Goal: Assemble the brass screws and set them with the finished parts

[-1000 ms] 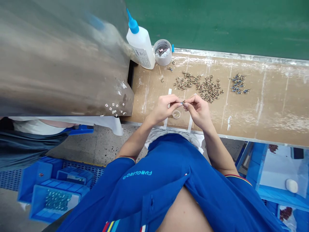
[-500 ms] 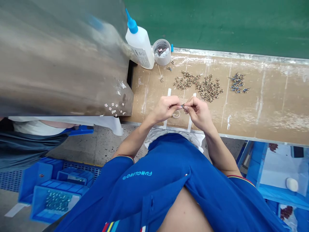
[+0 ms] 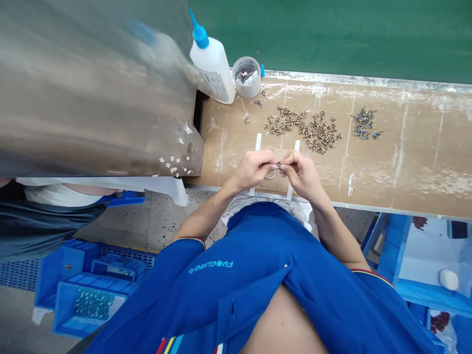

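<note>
My left hand [image 3: 254, 169] and my right hand [image 3: 300, 173] meet above the brown cardboard-covered bench [image 3: 228, 147], and their fingertips pinch a tiny metal part [image 3: 277, 164]. Its exact form is too small to tell. Under my hands lies a small clear ring [image 3: 271, 174], partly hidden. Beyond my fingers is a loose pile of brass-coloured small fittings [image 3: 306, 125]. To its right lies a smaller group of blue-and-metal parts [image 3: 365, 125].
A blue-capped white glue bottle [image 3: 212, 64] and a tape roll [image 3: 246, 77] holding scraps stand at the bench's back edge. A large metal sheet [image 3: 92, 88] fills the left. Blue crates [image 3: 88, 307] sit on the floor below.
My fingertips stay together on the tiny part, with my hands slightly closer. The whole view has shifted a little, and the bench objects sit slightly higher and further left.
</note>
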{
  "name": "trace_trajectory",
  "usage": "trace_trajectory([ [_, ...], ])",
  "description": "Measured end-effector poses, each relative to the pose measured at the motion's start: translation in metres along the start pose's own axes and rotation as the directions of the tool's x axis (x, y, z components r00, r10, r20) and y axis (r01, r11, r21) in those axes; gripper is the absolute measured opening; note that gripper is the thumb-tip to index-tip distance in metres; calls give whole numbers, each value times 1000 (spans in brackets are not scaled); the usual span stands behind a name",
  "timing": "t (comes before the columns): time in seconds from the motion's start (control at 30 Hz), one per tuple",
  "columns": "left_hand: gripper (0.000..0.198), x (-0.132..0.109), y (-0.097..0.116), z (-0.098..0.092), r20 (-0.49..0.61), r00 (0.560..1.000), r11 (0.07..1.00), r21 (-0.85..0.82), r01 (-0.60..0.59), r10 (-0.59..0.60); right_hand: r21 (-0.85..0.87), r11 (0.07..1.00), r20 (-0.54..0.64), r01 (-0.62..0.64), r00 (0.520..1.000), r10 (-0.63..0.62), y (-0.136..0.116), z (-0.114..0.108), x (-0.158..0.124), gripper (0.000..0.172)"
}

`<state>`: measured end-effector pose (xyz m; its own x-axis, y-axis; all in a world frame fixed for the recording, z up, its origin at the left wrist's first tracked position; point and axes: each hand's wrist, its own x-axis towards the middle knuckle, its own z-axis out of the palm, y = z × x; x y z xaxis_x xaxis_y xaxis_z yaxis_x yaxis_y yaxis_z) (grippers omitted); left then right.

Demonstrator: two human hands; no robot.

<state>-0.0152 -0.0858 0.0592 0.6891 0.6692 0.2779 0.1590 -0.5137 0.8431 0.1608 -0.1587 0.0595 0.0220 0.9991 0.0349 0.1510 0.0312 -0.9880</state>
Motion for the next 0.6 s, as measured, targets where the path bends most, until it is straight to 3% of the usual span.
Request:
trace_trajectory([
  [0.17,48,-1,1,1,-59,998,999,40,-28,30,146,989,-40,-25,999,31,0,3,3,44],
  [0.3,42,-3,7,-10,-48,998,993,115,38,-33,188,980,-73,-68,994,83,1,6,8,48],
  [0.43,43,-31,39,-61,24,980,978,66,196,-198,127,988,-184,-86,977,109,11,-10,6,46],
  [0.53,36,-78,70,-116,128,954,958,-56,281,-272,14,996,-348,-85,934,85,34,-47,4,38],
  [0.57,33,-93,77,-133,98,949,949,-71,307,-300,-32,995,-413,-94,908,72,44,-63,4,36],
  [0.6,32,-106,80,-148,-55,923,924,-41,379,-381,-79,990,-482,-113,874,62,55,-80,6,33],
])
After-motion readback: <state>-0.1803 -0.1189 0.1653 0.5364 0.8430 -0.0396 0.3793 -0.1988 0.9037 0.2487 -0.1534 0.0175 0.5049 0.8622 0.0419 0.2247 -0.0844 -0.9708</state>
